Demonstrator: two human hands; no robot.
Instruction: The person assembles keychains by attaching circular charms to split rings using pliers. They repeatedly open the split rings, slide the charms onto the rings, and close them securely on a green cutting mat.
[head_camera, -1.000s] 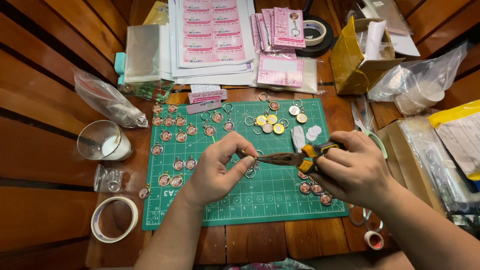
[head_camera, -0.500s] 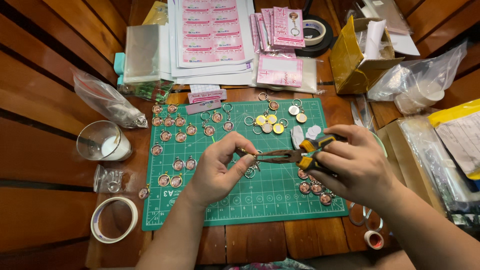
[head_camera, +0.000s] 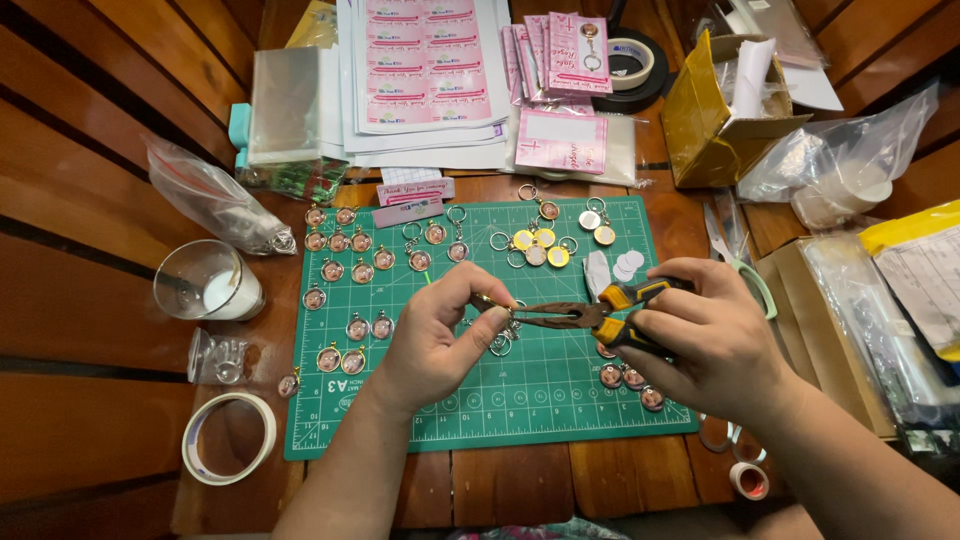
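My left hand (head_camera: 440, 335) pinches a small keyring charm (head_camera: 500, 335) between thumb and fingers above the green cutting mat (head_camera: 560, 400). My right hand (head_camera: 700, 340) grips yellow-handled pliers (head_camera: 590, 315), whose dark jaws meet the charm at my left fingertips. Several round pink charms (head_camera: 345, 270) with rings lie in rows on the mat's left half. Yellow and white round charms (head_camera: 545, 245) sit at the mat's upper middle. A few more charms (head_camera: 630, 378) lie under my right hand.
A glass cup (head_camera: 205, 280), a small clear cup (head_camera: 215, 358) and a tape roll (head_camera: 230, 435) stand left of the mat. Sticker sheets (head_camera: 425, 70), pink cards (head_camera: 560, 140), a cardboard box (head_camera: 715, 120) and plastic bags (head_camera: 850, 160) crowd the back. Scissors (head_camera: 740, 260) lie right.
Both hands have stayed in place over the mat; the pliers shifted slightly against the charm.
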